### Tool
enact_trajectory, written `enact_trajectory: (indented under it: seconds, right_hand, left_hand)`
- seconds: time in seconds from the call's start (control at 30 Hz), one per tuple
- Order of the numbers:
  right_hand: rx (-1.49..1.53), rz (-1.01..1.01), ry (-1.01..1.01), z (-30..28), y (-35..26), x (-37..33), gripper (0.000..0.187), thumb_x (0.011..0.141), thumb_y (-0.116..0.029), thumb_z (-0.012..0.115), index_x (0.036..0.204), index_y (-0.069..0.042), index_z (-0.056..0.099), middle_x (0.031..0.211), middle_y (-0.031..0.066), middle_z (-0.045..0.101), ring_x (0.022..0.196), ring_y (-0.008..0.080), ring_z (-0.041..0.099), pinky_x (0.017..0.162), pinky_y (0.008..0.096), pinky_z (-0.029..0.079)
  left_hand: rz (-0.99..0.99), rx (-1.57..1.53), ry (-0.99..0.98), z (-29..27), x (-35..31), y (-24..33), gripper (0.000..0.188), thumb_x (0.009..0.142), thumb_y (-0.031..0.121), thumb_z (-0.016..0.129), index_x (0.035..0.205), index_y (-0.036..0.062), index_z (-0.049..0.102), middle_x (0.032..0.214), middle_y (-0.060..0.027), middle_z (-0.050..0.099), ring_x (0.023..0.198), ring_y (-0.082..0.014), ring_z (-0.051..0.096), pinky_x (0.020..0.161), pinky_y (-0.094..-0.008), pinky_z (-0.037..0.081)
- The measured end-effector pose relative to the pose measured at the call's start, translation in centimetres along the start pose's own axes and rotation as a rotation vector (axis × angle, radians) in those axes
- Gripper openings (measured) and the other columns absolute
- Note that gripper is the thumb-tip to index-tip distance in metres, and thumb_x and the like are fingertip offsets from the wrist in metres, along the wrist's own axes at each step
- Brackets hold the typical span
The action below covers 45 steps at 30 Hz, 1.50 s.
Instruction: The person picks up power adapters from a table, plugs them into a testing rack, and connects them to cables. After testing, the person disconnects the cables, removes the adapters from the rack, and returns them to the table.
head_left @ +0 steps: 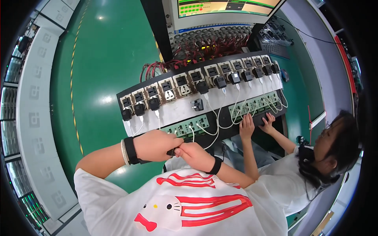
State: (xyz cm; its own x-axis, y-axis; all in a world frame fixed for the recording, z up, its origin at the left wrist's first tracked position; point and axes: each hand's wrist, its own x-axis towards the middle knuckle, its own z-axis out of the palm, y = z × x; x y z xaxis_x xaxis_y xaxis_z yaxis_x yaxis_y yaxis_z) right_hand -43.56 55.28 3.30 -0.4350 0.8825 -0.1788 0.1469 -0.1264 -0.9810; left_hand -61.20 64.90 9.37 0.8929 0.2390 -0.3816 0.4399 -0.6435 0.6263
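Note:
My left hand and my right hand meet in front of the bench's near edge, both closed. A small black object shows between their fingertips; most of it is covered, so its kind is unclear. Just beyond my left hand is a green circuit board with white cables plugged into it. A black power adapter lies loose on the white strip, with its prongs showing. Behind it runs a row of sockets, many with black adapters plugged in and white cables hanging from them.
A co-worker at the right has both hands near a second green board. Red and black wires bundle behind the sockets, below a monitor. A long white cabinet stands at the far left, across the green floor.

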Motion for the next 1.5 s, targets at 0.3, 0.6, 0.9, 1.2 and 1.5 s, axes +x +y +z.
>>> enact_trajectory:
  seconds: [0.3,0.6,0.9,1.2,1.5]
  right_hand:
    - [0.030,0.249,0.352,-2.6,7.7,-1.3,0.026,0.095,-0.021,0.043,0.094,-0.001,0.061,0.072,0.0076,0.057,0.065,0.0177,0.054,0.064,0.0295,0.044]
    - [0.114,0.356,0.352,-2.8,7.9,-0.9,0.033,0.094,-0.018,0.046,0.123,-0.004,0.051,0.074,0.0047,0.056,0.066,0.0114,0.053,0.064,0.0240,0.044]
    - [-0.636,-0.051,0.433,-1.0,3.7,2.1,0.047,0.083,-0.016,0.058,0.124,0.003,0.045,0.115,0.0225,0.051,0.108,0.0379,0.047,0.095,0.0420,0.036]
    - [-0.102,0.079,0.068,2.5,4.2,5.6,0.026,0.090,-0.019,0.048,0.105,0.002,0.053,0.092,0.0221,0.060,0.087,0.0389,0.056,0.076,0.0434,0.044]
    - [0.053,-0.066,-0.112,3.4,3.0,0.6,0.021,0.093,-0.018,0.046,0.090,0.002,0.053,0.079,0.0188,0.058,0.073,0.0333,0.058,0.066,0.0391,0.045]
  left_hand:
    - [-0.180,0.101,0.351,-2.5,-0.5,-7.6,0.048,0.071,0.014,0.066,0.116,0.0112,0.049,0.096,-0.0130,0.055,0.089,-0.0326,0.058,0.075,-0.0412,0.048]
    - [-0.158,0.162,0.681,2.7,6.9,-11.7,0.029,0.074,0.003,0.052,0.103,0.0062,0.055,0.094,-0.0119,0.057,0.089,-0.0322,0.057,0.077,-0.0424,0.047]
    - [-0.094,0.533,0.377,2.6,2.0,-16.4,0.023,0.073,0.006,0.056,0.095,0.0143,0.058,0.097,-0.0060,0.055,0.098,-0.0255,0.053,0.087,-0.0411,0.041]
    - [-0.017,0.453,0.326,3.6,0.2,-5.0,0.024,0.066,0.010,0.064,0.087,0.0057,0.052,0.085,-0.0098,0.054,0.075,-0.0267,0.057,0.066,-0.0379,0.046]
    - [-0.059,0.223,0.154,3.2,-1.4,-0.4,0.019,0.067,0.023,0.064,0.076,0.0078,0.057,0.069,-0.0093,0.059,0.063,-0.0293,0.061,0.056,-0.0399,0.048]
